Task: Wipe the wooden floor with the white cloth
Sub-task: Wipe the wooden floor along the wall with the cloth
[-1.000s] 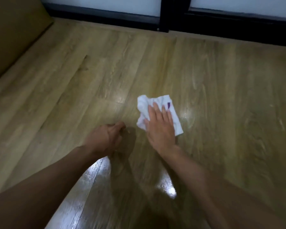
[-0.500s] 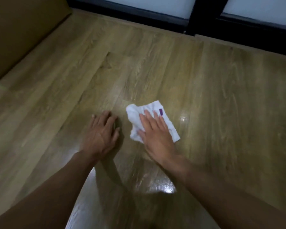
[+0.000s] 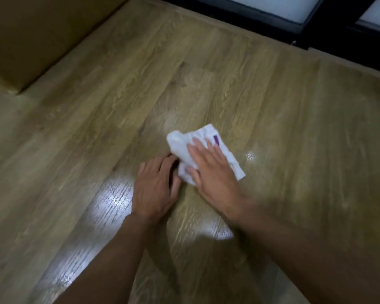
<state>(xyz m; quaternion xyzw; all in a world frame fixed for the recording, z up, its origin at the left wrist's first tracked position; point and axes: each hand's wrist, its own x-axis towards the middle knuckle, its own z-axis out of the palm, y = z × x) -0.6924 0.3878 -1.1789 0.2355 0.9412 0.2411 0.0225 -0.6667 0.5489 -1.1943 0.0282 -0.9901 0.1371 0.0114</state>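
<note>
white cloth (image 3: 181, 142): crumpled, lying on the wooden floor (image 3: 294, 128), about mid-frame, a bit right of centre. left end bunched up, near-right corner sticks out from under the hand. small purple mark (image 3: 216, 139) on its far side, just past the fingertips

right hand (image 3: 214, 172): palm down on top of the cloth, fingers straight and close together, pointing away and slightly left. pressing the cloth flat against the boards, fingers not curled round it. hand is motion-blurred

left hand (image 3: 155, 187): palm down on bare floor just left of the cloth, holding nothing. fingers mostly extended, slightly bent, tips right at the cloth's left edge. whether they touch it: can't tell, too blurred

both forearms bare, entering from the bottom edge

floor: plank grain runs near-left to far-right. big glare patch (image 3: 112, 200) beside the left wrist, second one (image 3: 224, 233) by the right forearm, small glint (image 3: 249, 155) just right of the cloth

far left: tan flat-sided block (image 3: 31, 36) on the floor, well apart from the hands. far right: dark frame (image 3: 316, 34) along the floor edge with pale panels (image 3: 272, 7) above it
</note>
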